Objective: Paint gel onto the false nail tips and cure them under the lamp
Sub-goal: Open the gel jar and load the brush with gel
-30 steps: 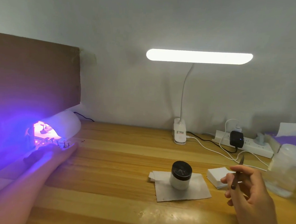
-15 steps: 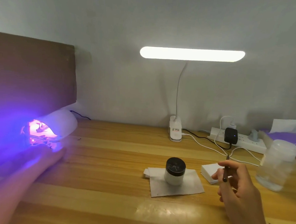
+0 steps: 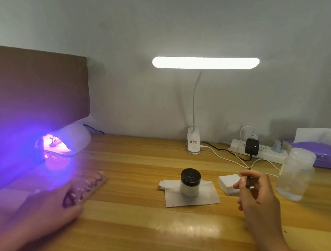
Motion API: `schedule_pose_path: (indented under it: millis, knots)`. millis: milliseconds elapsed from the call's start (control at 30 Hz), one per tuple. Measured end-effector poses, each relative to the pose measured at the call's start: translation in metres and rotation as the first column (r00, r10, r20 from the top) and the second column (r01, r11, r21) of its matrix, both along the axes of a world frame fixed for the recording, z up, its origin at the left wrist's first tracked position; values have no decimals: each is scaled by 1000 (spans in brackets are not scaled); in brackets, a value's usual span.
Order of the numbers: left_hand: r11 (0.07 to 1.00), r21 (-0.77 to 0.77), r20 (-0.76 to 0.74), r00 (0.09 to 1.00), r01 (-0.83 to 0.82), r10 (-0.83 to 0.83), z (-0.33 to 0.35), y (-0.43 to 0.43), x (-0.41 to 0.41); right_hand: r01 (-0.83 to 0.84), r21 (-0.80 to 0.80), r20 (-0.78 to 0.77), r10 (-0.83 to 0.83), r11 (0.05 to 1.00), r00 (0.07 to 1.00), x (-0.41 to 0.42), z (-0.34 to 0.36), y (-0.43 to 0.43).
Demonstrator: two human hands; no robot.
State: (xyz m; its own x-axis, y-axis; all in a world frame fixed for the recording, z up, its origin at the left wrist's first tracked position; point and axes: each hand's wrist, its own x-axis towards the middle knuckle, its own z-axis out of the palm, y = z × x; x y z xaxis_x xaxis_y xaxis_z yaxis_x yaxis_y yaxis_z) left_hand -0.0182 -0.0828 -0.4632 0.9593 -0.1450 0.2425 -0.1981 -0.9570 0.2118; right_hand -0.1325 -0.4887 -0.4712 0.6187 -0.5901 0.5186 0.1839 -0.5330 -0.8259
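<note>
**Nail-tip strip (image 3: 88, 188) held in front of the lit curing lamp (image 3: 76, 139)**

Nail-tip strip: clear bar with a row of tips, blurred. Its long axis runs diagonally. The near end is at lower left toward the person, and the far end points up and right toward the middle of the desk (image 3: 135, 230). It is in front of the lamp mouth and outside it. Cannot tell whether it touches the desk. The left hand (image 3: 52, 213) grips the near end, with the thumb at the bar's right edge. Finger detail is lost to blur.

Far left: brown cardboard sheet (image 3: 37, 90), upright behind the lamp, washed violet. The lamp is a white dome glowing purple-pink inside. Small shapes inside it cannot be identified.

Centre: jar (image 3: 189, 185), white body, black lid on, contents hidden. It stands upright on a creased paper towel (image 3: 204, 197). Behind it, at the wall, is a clip-base desk lamp (image 3: 205, 62) with its bar lit.

Right of the jar: stack of white pads (image 3: 228, 184), just beside the towel. The right hand (image 3: 259, 199) is raised near them, overlapping their right edge in view. Its fingers are curled, pinching a thin dark brush (image 3: 248, 179) held roughly upright.

Far right: power strip (image 3: 265, 154) at the wall, carrying a black adapter (image 3: 252, 147) and white cables. A translucent capped bottle (image 3: 295, 176) stands upright, contents unclear. A purple tissue pack (image 3: 321, 154) sits behind it.
</note>
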Motion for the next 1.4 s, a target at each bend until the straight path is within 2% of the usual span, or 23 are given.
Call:
schedule_pose_path:
  millis: [100,200,367,533,633,800,933,1067,1167,1333,1400]
  knots:
    - [964,-89,-77,964,249,-256,1,-23,-31,18,29,4,-18,999,1000,-2,3,0]
    - [837,-178,-109,835,518,-540,11,-63,-52,29,62,24,-31,998,999,-2,7,1]
    - [648,-270,-38,665,712,-746,7,-143,-48,28,34,60,-30,999,998,-7,17,3]
    - [619,-242,-38,630,747,-776,2,-202,-33,-19,160,162,-7,987,987,-14,27,-1]
    - [616,-230,38,640,753,-767,-5,-213,-32,-32,237,188,-13,971,982,-15,30,-6]
    - [591,-316,137,652,742,-746,-15,-208,-32,-108,280,127,74,954,989,-11,28,-11]
    - [639,-343,181,716,688,-674,-18,-204,-29,-120,296,71,103,948,992,-8,22,-10]
    - [663,-359,178,746,657,-642,-19,-202,-30,-149,359,87,126,921,988,-8,20,-12]
    - [671,-363,184,756,646,-628,-18,-203,-31,-206,318,66,195,925,979,-9,22,-14]
    - [664,-368,173,750,650,-638,-15,-203,-35,-172,190,26,170,967,985,-8,24,-18]
    - [665,-350,177,744,660,-645,-13,-204,-37,-177,117,-44,183,977,982,-10,26,-21]
